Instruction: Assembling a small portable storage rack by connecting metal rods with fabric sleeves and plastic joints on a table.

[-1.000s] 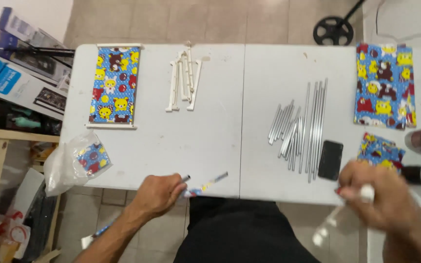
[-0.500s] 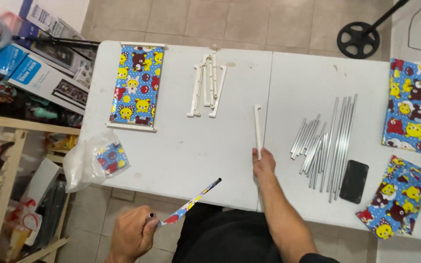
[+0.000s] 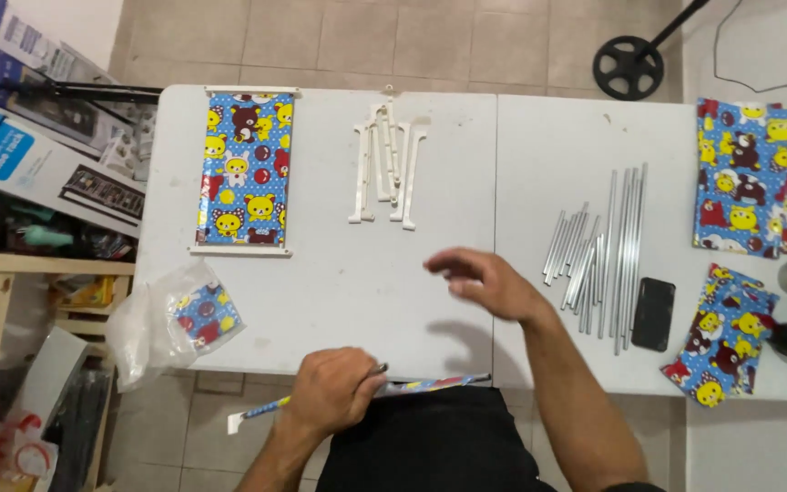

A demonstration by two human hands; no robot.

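Bench point(image 3: 339, 282), white and in two joined halves, fills the middle of the view. On its far left lies a framed panel point(image 3: 243, 170) of blue cartoon-print fabric. A like fabric sheet point(image 3: 744, 175) lies flat at the far right, and a smaller crumpled piece point(image 3: 720, 335) sits near the right front edge. Silver rods point(image 3: 598, 251) lie bundled on the right half, long ones to the right, short ones to the left. Just right of them rests a black phone point(image 3: 653, 313). White plastic bars point(image 3: 388, 166) lie in a loose cluster at the far middle. A clear bag point(image 3: 170, 319) with a fabric scrap inside overhangs the front left corner. Boxes point(image 3: 43, 164) are stacked on the floor to the left.

The left hand point(image 3: 334, 392) is at the front edge, clenched around a thin rod point(image 3: 366, 394) partly covered in the same print; the rod runs along the bench edge, its left end with a white tip sticking out past the hand over the floor, its right end reaching the seam between the halves. The right hand point(image 3: 485, 281) hovers open and blurred above the bench middle, fingers spread, holding nothing, just left of the short silver rods.
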